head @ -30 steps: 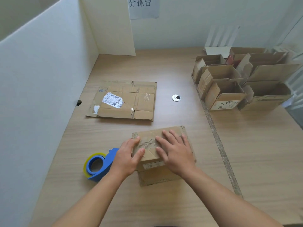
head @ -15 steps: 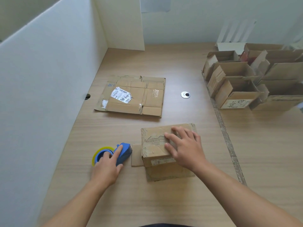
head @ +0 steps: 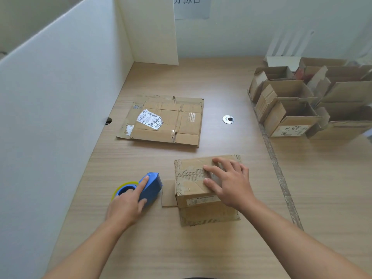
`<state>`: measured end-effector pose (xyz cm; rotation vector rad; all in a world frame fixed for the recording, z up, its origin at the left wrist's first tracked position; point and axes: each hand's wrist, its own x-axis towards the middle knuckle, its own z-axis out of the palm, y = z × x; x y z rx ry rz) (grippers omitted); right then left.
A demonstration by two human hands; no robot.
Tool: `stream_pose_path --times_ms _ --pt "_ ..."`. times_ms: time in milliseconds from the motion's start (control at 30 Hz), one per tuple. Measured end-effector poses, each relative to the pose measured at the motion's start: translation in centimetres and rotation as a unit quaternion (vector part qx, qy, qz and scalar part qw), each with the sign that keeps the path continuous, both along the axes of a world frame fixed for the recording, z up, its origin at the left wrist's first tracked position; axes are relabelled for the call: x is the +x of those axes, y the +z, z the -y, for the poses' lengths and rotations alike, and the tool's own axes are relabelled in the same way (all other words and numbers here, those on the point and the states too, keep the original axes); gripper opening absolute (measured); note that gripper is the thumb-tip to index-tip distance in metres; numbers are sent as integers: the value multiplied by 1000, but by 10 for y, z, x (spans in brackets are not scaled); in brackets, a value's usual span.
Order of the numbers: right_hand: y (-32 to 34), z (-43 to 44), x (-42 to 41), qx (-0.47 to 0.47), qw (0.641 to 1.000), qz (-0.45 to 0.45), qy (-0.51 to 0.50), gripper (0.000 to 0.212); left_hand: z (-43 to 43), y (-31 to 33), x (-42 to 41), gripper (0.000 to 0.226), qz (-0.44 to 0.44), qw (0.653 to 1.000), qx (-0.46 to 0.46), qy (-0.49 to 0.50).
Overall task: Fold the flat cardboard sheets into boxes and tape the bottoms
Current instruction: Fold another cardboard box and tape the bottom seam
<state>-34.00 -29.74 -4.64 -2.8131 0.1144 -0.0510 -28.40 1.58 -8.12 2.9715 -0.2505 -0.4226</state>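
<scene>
A small folded cardboard box [head: 191, 184] stands bottom-up on the wooden table [head: 221, 248], its flaps spread out at the left and near sides. My right hand [head: 229, 182] presses flat on the closed bottom flaps with fingers spread. Left of the box lies a blue tape dispenser [head: 151, 188] holding a yellowish tape roll [head: 120, 188]. My left hand [head: 128, 204] grips the dispenser, index finger laid along its top. Farther back lies a flat cardboard sheet [head: 167, 121] with a white shipping label.
Several folded open boxes [head: 291, 109] are grouped at the right rear. A round metal cable grommet [head: 228, 119] sits in the table between them and the flat sheet. White partition walls [head: 60, 97] close off the left and rear. A seam with tape residue [head: 277, 168] runs along the table's right part.
My left hand left the box top, moved left and took hold of the tape dispenser. My right hand stayed pressing on the box.
</scene>
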Motion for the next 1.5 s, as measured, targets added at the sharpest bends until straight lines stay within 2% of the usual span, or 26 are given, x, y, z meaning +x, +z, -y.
stream_pose_path --times_ms 100,167,300,400,500,600,667,733,900,1033,1100,1267,1333,1433,1467,1500 --pt "0 0 1 9 1000 4 -1 60 -9 22 1 70 28 997 -62 21" --pt "0 0 1 14 1000 3 -2 62 -13 41 3 70 61 993 -96 1" --pt "5 1 2 53 999 -2 -11 67 -6 76 8 64 150 957 -164 -187" --pt "10 6 4 131 991 4 -14 66 16 85 15 52 202 915 -149 -317" --pt "16 14 0 232 973 10 7 52 40 90 19 46 227 890 -114 -379" --pt "18 20 -6 290 956 23 27 44 52 83 22 48 234 872 -90 -419" --pt "18 22 -8 297 954 28 29 42 58 81 24 55 231 863 -93 -439" --pt "16 22 -8 283 958 34 26 39 64 82 25 52 226 857 -94 -453" --pt "9 17 -3 277 960 46 -6 13 79 86 24 49 210 855 -90 -466" --pt "6 17 0 313 945 81 -40 10 87 89 21 51 198 857 -96 -465" --pt "4 20 -2 346 932 90 -57 10 92 90 20 55 192 863 -82 -460" --pt "14 30 -9 428 895 81 -97 13 100 88 25 86 148 883 -75 -440" --pt "14 49 -14 478 857 94 -172 16 99 89 28 87 106 892 -75 -433" --pt "8 95 -24 565 756 136 -301 19 101 95 27 89 52 908 -72 -410" --pt "8 106 -26 596 728 124 -316 21 104 98 27 89 46 910 -67 -406" --pt "9 113 -26 610 720 91 -319 21 107 99 27 89 40 913 -61 -402"
